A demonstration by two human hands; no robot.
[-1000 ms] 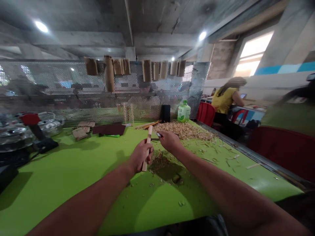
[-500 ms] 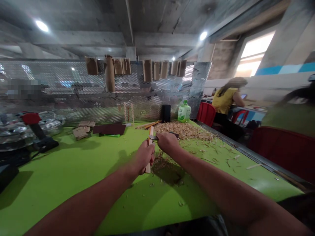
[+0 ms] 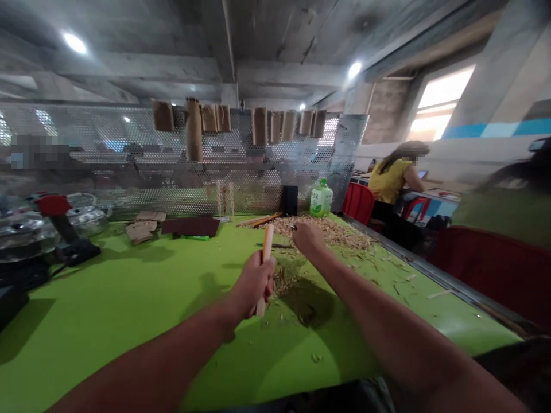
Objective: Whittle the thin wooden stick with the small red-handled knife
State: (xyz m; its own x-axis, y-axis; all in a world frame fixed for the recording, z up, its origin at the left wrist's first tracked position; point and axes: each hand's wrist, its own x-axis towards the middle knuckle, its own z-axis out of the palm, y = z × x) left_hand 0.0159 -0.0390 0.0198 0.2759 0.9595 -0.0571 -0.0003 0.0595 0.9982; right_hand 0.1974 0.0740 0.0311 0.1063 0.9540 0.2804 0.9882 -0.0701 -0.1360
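Note:
My left hand [image 3: 253, 281] is wrapped round a pale, squared wooden stick [image 3: 267, 244], which stands tilted up out of the fist with its lower end showing beneath. To the right and slightly farther off, my right hand [image 3: 309, 238] is closed on a knife [image 3: 294, 228]. Only a small bit of the knife shows at the fingers, apart from the stick. Between the hands, a thin dark strip [image 3: 278, 246] shows just beyond the stick; its kind is unclear. Wood shavings [image 3: 344, 232] are heaped behind my right hand, with more scattered below.
A green-labelled bottle [image 3: 321, 198] and a black box-like object [image 3: 290, 199] stand by the perforated metal screen [image 3: 241, 172]. At left are a red-and-black power tool [image 3: 55, 209], brown scraps [image 3: 142, 226] and a dark brown sheet [image 3: 191, 225]. People sit at right beyond the table edge.
My right hand has moved right, taking the knife blade away from the stick. My left hand still grips the stick, now slightly lower and more upright in view.

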